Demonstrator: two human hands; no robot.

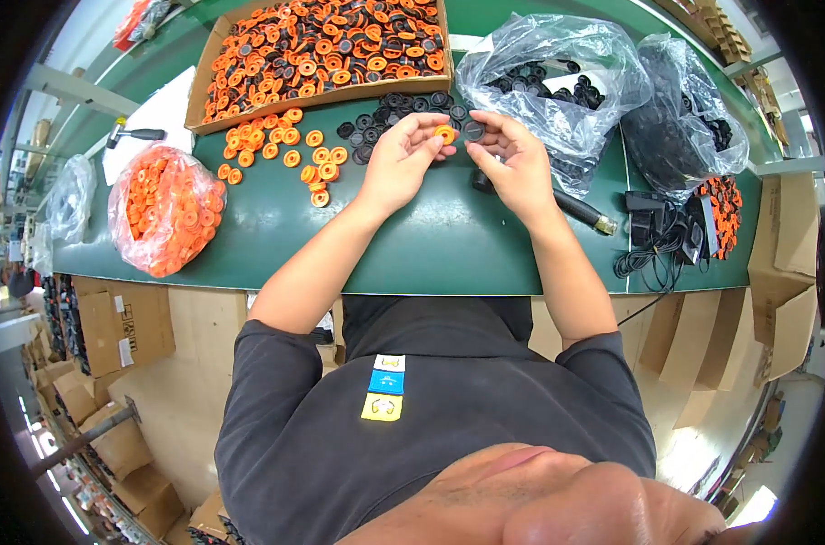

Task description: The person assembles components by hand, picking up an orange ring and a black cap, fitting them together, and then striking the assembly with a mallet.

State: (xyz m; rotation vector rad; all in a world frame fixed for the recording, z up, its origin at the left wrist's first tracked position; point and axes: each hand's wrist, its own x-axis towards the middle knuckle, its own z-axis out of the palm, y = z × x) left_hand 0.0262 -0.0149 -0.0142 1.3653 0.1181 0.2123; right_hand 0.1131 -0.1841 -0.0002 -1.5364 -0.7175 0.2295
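Over the green table (412, 250), my left hand (396, 168) pinches a small orange round cap (444, 133) between thumb and fingers. Close beside it, my right hand (521, 173) holds a dark round cap (473, 131) at its fingertips. A small gap separates the two pieces. Loose black caps (402, 103) lie just beyond my left hand. To their left, loose orange caps (292, 137) are scattered on the table. A shallow cardboard box (331, 94) behind them is heaped with orange and black pieces.
At left sit a clear bag of orange caps (164, 211) and a hammer (138, 134). Plastic bags of black parts (558, 91) stand at right. A black-handled tool (581, 211) lies by my right hand, near a black cable (653, 259). Cardboard boxes (785, 272) flank the table.
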